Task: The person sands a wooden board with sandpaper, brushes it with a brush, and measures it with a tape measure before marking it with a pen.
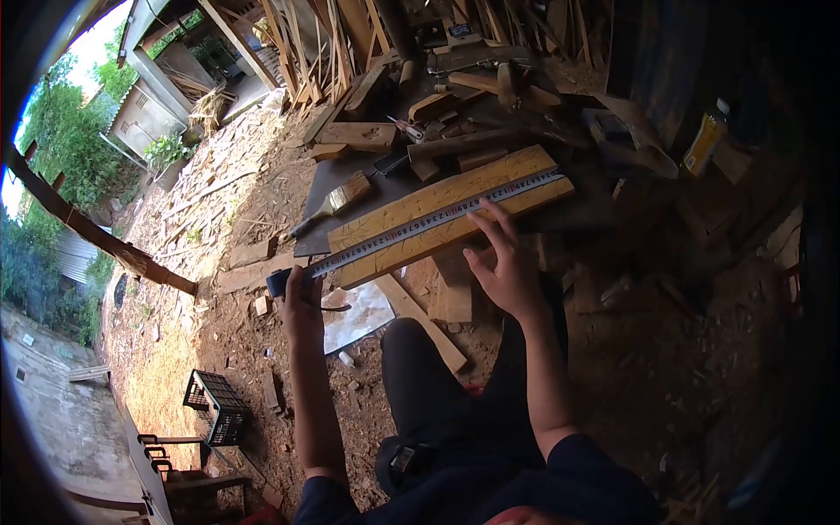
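A wooden board [409, 208] lies slantwise on the dark work table [318, 188], its near edge toward me. Along its length runs the pulled-out blade of a tape measure [398, 234], reaching close to the right end. At the board's left end my left hand [303, 308] is closed around the tape's dark case. My right hand [503, 267] rests over the near edge, fingers apart, with the fingertips on the blade right of the middle. A broad wooden-handled brush [343, 199] lies just behind the board's left part.
Wood offcuts [359, 135], pliers-like tools [408, 129] and a mallet-shaped piece [507, 86] crowd the table's back. A yellow bottle [704, 140] stands at right. Below left is a black plastic crate [216, 405]. A pale sheet [360, 317] and a plank [424, 325] lie near my knees.
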`<state>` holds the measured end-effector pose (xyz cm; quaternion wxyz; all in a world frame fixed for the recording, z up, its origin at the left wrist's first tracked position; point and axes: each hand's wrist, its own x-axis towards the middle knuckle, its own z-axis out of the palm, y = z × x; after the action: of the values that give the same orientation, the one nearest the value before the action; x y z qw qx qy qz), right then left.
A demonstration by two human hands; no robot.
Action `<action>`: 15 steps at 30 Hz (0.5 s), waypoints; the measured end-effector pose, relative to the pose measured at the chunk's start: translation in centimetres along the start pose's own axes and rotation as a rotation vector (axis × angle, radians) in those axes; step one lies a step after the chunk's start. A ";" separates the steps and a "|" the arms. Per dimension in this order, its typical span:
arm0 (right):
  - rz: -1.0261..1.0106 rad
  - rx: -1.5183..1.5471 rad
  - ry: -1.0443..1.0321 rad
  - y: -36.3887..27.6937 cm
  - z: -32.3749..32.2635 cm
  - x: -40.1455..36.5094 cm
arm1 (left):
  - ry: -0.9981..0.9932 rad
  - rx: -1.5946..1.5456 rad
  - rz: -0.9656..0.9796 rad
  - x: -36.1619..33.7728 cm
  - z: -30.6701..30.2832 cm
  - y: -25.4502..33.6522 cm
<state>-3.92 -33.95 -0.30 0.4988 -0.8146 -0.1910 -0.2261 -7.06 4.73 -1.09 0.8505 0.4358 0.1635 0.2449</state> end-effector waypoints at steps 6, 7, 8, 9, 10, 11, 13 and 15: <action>-0.021 0.016 0.008 0.4 -0.4 0.5 | -0.079 0.094 -0.017 0.4 -1.5 -0.2; -0.010 0.017 -0.001 0.3 -0.6 0.5 | -0.087 0.104 -0.047 0.2 -1.3 0.0; 0.000 0.018 -0.010 0.2 -0.8 0.6 | -0.077 0.115 -0.058 -0.1 -1.0 0.0; -0.003 0.017 -0.007 0.1 -0.8 0.6 | -0.066 0.126 -0.070 -0.5 -0.4 -0.1; -0.007 0.016 -0.005 0.1 -0.9 0.6 | -0.054 0.137 -0.081 -0.7 0.0 -0.2; -0.011 0.016 -0.003 0.1 -0.9 0.6 | -0.052 0.137 -0.083 -0.7 0.1 -0.3; -0.017 0.007 0.000 0.1 -0.9 0.6 | -0.050 0.137 -0.088 -0.6 0.4 -0.4; -0.023 0.002 0.005 0.2 -0.9 0.6 | -0.053 0.148 -0.085 -0.2 0.3 -0.4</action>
<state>-3.45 -34.76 0.26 0.4974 -0.8114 -0.1994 -0.2335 -7.02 4.20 -1.27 0.8296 0.4966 0.1769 0.1840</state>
